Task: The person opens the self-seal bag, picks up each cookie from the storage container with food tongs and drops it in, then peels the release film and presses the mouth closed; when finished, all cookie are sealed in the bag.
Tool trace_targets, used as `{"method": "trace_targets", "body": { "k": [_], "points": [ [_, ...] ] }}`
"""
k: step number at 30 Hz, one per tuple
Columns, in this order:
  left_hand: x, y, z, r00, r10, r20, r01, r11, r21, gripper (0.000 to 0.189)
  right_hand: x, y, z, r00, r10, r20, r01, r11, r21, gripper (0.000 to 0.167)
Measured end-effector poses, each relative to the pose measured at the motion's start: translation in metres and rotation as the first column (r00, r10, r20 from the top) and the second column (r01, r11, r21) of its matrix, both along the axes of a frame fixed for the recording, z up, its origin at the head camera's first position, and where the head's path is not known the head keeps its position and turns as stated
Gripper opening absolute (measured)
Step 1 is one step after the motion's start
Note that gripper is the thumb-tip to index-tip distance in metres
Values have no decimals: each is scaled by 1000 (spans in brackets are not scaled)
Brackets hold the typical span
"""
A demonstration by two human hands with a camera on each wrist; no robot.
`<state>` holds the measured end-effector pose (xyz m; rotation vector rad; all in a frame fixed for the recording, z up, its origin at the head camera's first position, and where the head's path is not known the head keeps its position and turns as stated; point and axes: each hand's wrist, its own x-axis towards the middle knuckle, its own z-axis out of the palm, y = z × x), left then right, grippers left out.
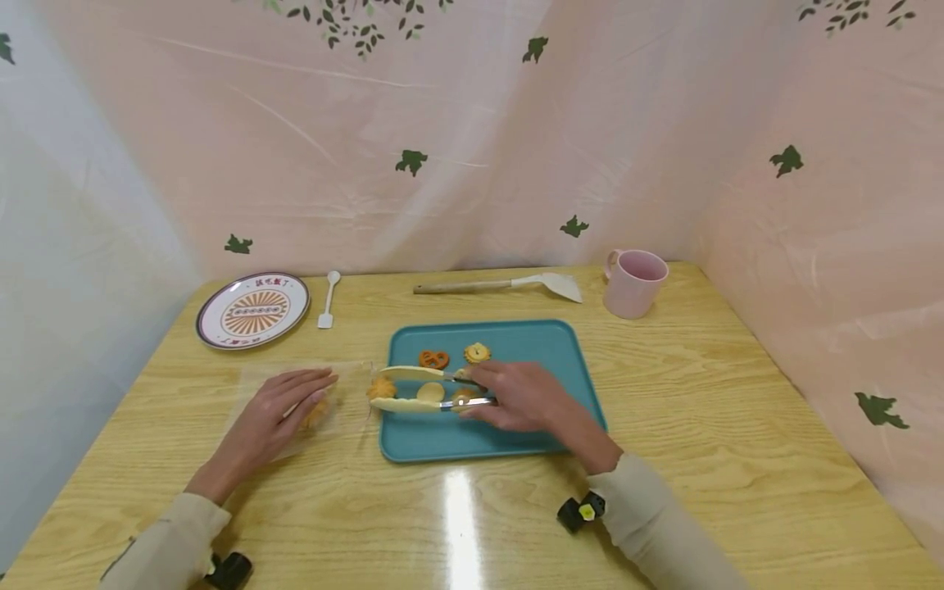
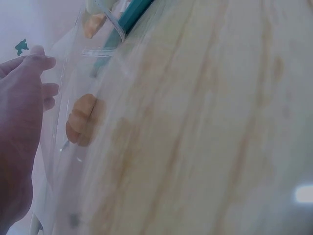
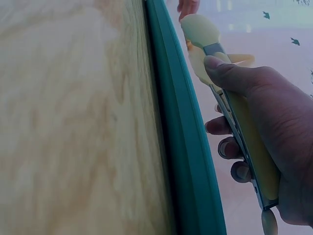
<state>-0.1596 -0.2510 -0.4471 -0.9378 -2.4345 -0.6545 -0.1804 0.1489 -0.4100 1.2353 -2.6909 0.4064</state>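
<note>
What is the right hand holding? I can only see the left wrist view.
Observer: The right hand grips a pair of tongs.
Operator: Which snacks lie toward the far edge of the tray?
Observer: A pretzel, with a pale cookie to its right.
Operator: And on the table beyond the tray?
Observer: A spatula lies there, to the left of a pink mug.
</note>
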Motion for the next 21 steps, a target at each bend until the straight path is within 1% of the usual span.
{"method": "trace_targets", "body": {
  "k": [7,11,17,21],
  "points": [
    [1,0,1,1000,20,19,-20,1000,-10,40,-4,-10,-2,1000,16,-12,-16,1000,16,54],
    [1,0,1,999,25,24,-25,1000,-12,40,-7,-17,-2,1000,19,5,-20,999,31,53],
    [1,0,0,999,24,27,-24,1000,-10,40,-9,-24,0,999,20,32,-22,998,64,57],
    [1,0,-1,999,26,25,-26,1000,-7,40,-9,-27,1,999,32,24,-33,997,75,56]
  ]
}}
